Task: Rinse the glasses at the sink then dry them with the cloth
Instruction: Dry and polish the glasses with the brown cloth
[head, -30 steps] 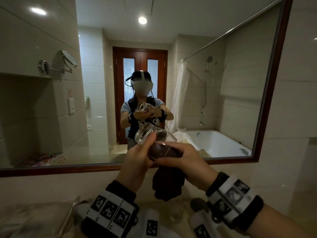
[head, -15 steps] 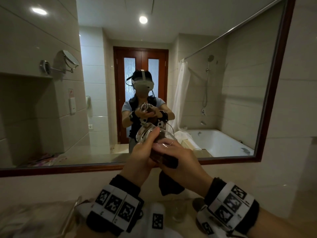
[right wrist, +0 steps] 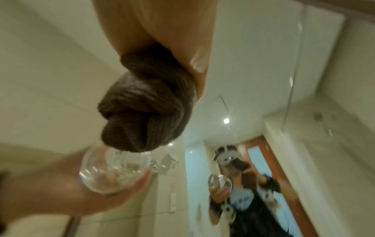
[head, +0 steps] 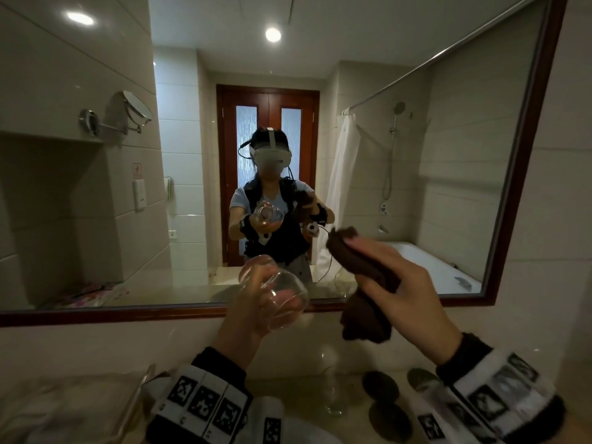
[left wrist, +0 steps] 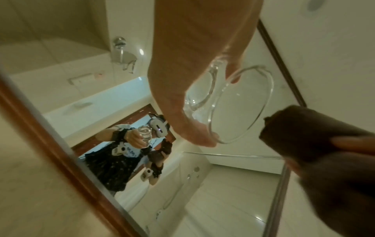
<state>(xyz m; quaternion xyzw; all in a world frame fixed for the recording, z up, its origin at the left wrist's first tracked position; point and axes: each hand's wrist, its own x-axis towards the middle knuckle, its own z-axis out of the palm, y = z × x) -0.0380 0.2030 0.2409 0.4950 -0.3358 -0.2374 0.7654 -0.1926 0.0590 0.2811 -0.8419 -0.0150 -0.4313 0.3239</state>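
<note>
A clear drinking glass (head: 278, 294) is held tilted on its side at chest height in front of the mirror, my left hand (head: 253, 302) gripping it round the body. Its open rim (left wrist: 241, 104) faces right in the left wrist view. My right hand (head: 397, 283) grips a bunched dark brown cloth (head: 362, 283) a short way to the right of the glass, apart from it. The cloth's twisted end (right wrist: 146, 112) sticks out past the fingers, with the glass (right wrist: 113, 170) below it in the right wrist view. A second clear glass (head: 333, 392) stands upright on the counter below.
A wide wood-framed mirror (head: 96, 312) fills the wall ahead and reflects a person, a door and a bathtub. On the beige counter (head: 304, 357) lie several dark round coasters (head: 381, 386). A tray with pale cloth (head: 64, 408) sits at lower left.
The right hand has pulled the cloth out of the glass and moved it right and up. The left hand still holds the glass, now slightly lower.
</note>
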